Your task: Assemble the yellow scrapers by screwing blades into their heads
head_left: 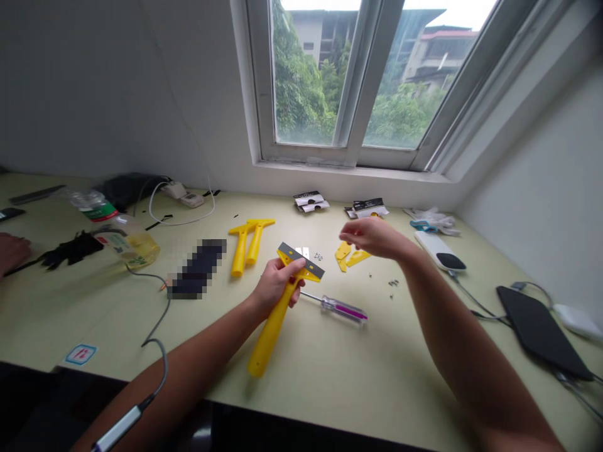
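My left hand [277, 285] is closed around a yellow scraper [271, 333]. A flat steel blade [301, 260] lies across its head, with my thumb pressed on it. My right hand [365, 235] hovers over the yellow plates [346, 256], its fingers bent downward and slightly apart; nothing shows in them. Beneath the left hand lies a screwdriver [343, 309] with a clear and purple handle, its tip hidden. Small screws [393, 284] and a small pile of metal parts [318, 256] are scattered nearby. Shiny blades [302, 252] lie partly behind the scraper.
Two yellow scrapers [247, 245] lie to the left, near a pixelated dark object [198, 270]. A bottle [117, 232] stands farther left, beside another person's hand [12, 251]. Black-and-white packets [311, 201] lie under the window. A black phone [541, 333] and cables are right.
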`<state>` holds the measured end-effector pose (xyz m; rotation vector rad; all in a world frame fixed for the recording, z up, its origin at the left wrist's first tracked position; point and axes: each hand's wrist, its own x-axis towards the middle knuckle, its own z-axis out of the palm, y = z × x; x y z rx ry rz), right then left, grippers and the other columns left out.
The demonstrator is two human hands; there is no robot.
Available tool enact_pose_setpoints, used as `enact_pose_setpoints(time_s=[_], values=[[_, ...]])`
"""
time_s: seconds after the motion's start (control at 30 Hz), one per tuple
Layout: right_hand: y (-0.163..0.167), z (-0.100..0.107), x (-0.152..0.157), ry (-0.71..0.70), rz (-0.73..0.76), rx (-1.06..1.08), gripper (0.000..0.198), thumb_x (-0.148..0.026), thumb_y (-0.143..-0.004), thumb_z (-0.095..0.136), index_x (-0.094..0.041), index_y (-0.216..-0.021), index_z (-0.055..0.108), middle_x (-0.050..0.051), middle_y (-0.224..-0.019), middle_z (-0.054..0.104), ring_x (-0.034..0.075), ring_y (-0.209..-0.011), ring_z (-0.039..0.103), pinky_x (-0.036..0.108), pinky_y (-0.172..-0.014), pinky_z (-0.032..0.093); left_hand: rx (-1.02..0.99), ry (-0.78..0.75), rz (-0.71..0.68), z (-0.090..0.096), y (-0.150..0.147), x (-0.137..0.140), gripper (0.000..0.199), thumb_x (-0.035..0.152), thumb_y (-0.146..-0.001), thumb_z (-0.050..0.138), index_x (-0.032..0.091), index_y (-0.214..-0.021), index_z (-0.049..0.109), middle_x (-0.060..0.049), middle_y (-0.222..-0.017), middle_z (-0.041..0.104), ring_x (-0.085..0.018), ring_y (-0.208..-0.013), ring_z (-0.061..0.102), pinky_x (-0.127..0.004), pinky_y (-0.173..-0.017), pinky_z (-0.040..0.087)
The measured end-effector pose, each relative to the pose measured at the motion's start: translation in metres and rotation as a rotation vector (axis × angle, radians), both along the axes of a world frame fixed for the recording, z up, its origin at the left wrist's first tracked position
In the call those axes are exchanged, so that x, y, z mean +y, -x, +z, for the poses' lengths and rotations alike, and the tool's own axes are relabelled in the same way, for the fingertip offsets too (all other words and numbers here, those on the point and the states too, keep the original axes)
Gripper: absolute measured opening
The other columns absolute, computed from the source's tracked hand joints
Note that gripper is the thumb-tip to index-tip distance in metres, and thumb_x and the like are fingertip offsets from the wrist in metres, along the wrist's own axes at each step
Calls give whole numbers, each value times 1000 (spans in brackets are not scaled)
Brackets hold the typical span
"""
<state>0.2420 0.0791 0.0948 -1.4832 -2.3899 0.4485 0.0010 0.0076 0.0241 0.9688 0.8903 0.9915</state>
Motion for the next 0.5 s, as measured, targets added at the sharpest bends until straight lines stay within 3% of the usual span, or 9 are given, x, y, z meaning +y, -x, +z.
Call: enact_pose_setpoints(time_s=[0.1, 0.2, 0.37, 0.5], values=[[-45, -8, 12, 172, -132, -272, 19, -32, -79, 58, -22, -83, 73, 4, -81, 71, 16, -66, 62, 25, -55, 41, 3, 56, 54, -5, 1, 6, 32, 44, -79, 66, 15, -80, 54, 1, -58, 57, -8, -33, 48, -18, -30, 35], [-71, -26, 8, 278, -129, -327, 20, -33, -77, 59, -23, -88, 73, 4, -89, 72, 19, -76, 65, 26, -61, 45, 5, 89, 90, -8, 0, 8, 31, 43, -80, 66, 15, -80, 53, 2, -58, 56, -8, -33, 47, -18, -30, 35], [-74, -50, -5, 360, -2, -276, 25, -36, -76, 61, -23, -94, 72, 5, -96, 71, 20, -83, 65, 28, -69, 47, 21, 96, 100, -8, -3, 8, 30, 42, -80, 65, 15, -79, 52, 2, -58, 55, -8, -34, 47, -18, -30, 34], [-68, -57, -1, 378, -28, -333, 18, -29, -72, 63, -22, -86, 71, 5, -91, 71, 20, -79, 64, 27, -66, 46, 37, 110, 114, -8, -4, 7, 30, 42, -80, 65, 15, -80, 52, 1, -59, 54, -7, -35, 47, -17, -31, 34]])
